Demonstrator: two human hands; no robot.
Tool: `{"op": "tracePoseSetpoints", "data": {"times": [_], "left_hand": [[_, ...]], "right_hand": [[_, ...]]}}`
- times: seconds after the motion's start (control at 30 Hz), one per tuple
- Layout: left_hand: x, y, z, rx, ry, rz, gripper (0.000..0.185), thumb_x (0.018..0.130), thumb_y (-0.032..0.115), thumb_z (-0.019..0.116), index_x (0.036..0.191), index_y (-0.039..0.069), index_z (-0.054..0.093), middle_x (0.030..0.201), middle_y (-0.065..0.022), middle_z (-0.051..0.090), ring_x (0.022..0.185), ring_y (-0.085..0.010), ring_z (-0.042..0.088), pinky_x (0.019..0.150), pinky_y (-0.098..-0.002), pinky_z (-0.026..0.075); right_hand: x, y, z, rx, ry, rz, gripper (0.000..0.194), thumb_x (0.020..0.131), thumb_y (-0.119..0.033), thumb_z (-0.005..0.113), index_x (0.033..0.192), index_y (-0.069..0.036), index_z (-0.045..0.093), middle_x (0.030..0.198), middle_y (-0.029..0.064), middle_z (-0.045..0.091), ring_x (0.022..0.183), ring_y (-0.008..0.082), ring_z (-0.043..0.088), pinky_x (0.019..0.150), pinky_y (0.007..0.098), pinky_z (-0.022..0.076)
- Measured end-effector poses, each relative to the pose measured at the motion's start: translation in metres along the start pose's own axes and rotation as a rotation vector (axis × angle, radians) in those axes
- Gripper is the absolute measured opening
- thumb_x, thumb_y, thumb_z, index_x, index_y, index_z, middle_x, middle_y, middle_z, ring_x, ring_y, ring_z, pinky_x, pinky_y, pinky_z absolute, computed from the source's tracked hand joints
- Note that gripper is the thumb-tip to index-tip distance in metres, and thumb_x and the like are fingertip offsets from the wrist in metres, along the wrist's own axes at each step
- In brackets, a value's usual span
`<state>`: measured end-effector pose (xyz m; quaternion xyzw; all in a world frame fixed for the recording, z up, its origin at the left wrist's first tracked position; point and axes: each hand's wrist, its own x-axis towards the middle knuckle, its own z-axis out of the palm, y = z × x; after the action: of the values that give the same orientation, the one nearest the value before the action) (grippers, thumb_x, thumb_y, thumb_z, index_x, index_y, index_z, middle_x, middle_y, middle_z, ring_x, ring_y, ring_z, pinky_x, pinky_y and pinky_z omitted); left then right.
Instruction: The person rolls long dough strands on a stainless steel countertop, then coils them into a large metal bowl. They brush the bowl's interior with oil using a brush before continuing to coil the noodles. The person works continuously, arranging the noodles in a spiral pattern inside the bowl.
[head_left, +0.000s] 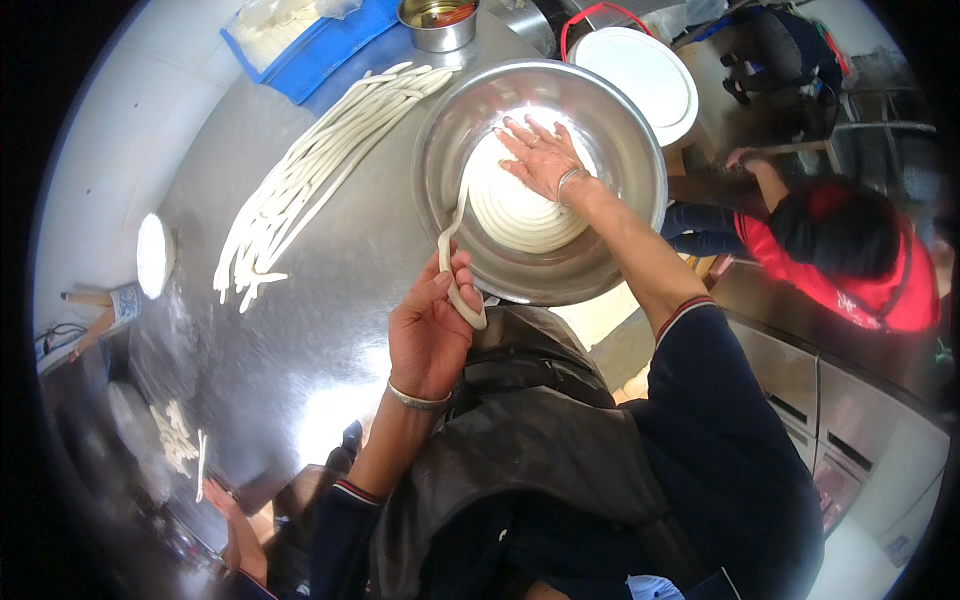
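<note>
A wide stainless steel bowl (630, 187) stands before me, its near rim close to my dark apron. Inside it, a pale dough rope lies wound in a flat coil (517, 225) of several rings. My right hand (541, 156) rests flat on top of the coil, fingers spread, holding nothing. Outside the bowl's near left rim, my left hand (435, 315) has the dough rope's tail (448, 259) between thumb and fingers. That tail runs from the coil over the rim, through the hand, and bends into a loop at its lower end.
Long dough ropes (322, 172) lie bundled on the steel table (300, 337). Behind them are a blue tray (300, 67) and a metal pot (439, 30). A white lidded bucket (637, 79) adjoins the bowl. One person in red (862, 262) stands right; another person's hand (219, 496) handles dough at lower left.
</note>
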<state>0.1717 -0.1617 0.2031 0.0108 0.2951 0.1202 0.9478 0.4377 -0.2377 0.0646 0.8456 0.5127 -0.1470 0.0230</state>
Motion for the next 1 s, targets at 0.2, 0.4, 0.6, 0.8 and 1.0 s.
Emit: {"op": "tracePoseSetpoints", "data": {"times": [0.2, 0.4, 0.6, 0.8, 1.0], "left_hand": [[-0.001, 0.005, 0.000, -0.010, -0.050, -0.064, 0.037, 0.092, 0.002, 0.050, 0.129, -0.003, 0.046, 0.112, -0.0114, 0.060, 0.094, -0.0162, 0.061, 0.086, -0.0291, 0.052], [0.009, 0.003, 0.004, -0.113, 0.009, -0.148, 0.031, 0.092, 0.000, 0.049, 0.123, -0.005, 0.049, 0.114, -0.0149, 0.058, 0.100, -0.0199, 0.059, 0.091, -0.0313, 0.051], [0.026, 0.003, 0.014, -0.141, -0.013, -0.212, 0.029, 0.092, -0.003, 0.049, 0.120, -0.010, 0.045, 0.113, -0.0167, 0.056, 0.106, -0.0230, 0.057, 0.096, -0.0356, 0.049], [0.036, 0.000, 0.008, 0.061, 0.139, -0.218, 0.016, 0.095, -0.005, 0.049, 0.110, -0.005, 0.052, 0.119, -0.0170, 0.058, 0.117, -0.0250, 0.056, 0.106, -0.0419, 0.044], [0.034, -0.025, -0.011, 0.180, 0.130, -0.339, 0.020, 0.095, -0.005, 0.047, 0.115, -0.007, 0.049, 0.122, -0.0184, 0.056, 0.122, -0.0281, 0.053, 0.111, -0.0448, 0.039]], "right_hand": [[0.001, -0.001, -0.002, 0.015, -0.015, 0.013, 0.056, 0.100, -0.048, 0.034, 0.151, -0.026, 0.028, 0.159, -0.0001, 0.021, 0.148, 0.0249, 0.014, 0.118, 0.0526, 0.0105], [-0.060, -0.038, -0.059, 0.720, 0.139, 0.108, 0.065, 0.094, -0.046, 0.055, 0.139, -0.001, 0.046, 0.142, 0.0216, 0.047, 0.128, 0.0350, 0.048, 0.108, 0.0419, 0.0370], [-0.188, -0.122, -0.068, 1.519, -0.148, -0.083, 0.048, 0.087, -0.018, 0.072, 0.129, -0.003, 0.057, 0.107, 0.0086, 0.066, 0.099, 0.0132, 0.059, 0.088, 0.0297, 0.0476], [-0.256, -0.102, -0.058, 1.239, 0.008, 0.462, 0.021, 0.093, -0.012, 0.064, 0.110, 0.001, 0.066, 0.082, 0.0043, 0.065, 0.068, 0.0074, 0.063, 0.059, 0.0230, 0.0533], [-0.306, -0.054, -0.075, 0.882, -0.009, 0.536, 0.023, 0.090, -0.011, 0.068, 0.108, 0.002, 0.066, 0.074, 0.0028, 0.063, 0.060, 0.0063, 0.057, 0.052, 0.0230, 0.0465]]}}
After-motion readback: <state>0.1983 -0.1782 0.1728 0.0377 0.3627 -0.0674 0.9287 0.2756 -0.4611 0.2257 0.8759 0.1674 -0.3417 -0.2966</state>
